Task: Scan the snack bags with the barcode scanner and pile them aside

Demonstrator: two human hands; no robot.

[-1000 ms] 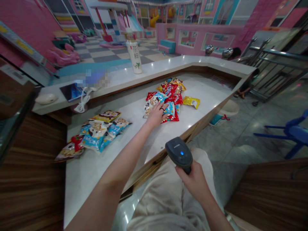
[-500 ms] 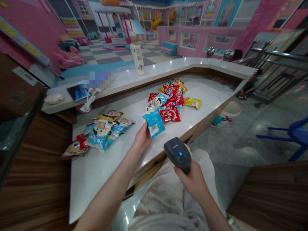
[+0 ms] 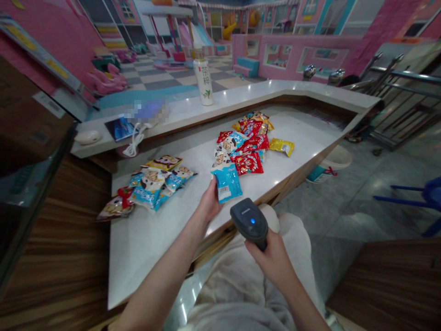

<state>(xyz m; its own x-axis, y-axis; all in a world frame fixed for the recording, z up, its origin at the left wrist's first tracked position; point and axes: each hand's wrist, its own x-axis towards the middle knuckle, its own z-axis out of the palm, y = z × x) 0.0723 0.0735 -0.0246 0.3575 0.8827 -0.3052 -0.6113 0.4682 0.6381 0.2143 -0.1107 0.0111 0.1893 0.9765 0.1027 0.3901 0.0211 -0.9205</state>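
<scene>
left hand point(image 3: 208, 204) gripping blue snack packet point(image 3: 226, 183) just above barcode scanner point(image 3: 249, 221), right hand point(image 3: 274, 259) clasping scanner handle

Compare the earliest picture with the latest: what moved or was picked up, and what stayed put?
The left hand took a blue snack packet from the far pile and drew it back toward the scanner, label side showing. The right hand kept its grip on the scanner; the near pile and the bottle stayed put.
</scene>
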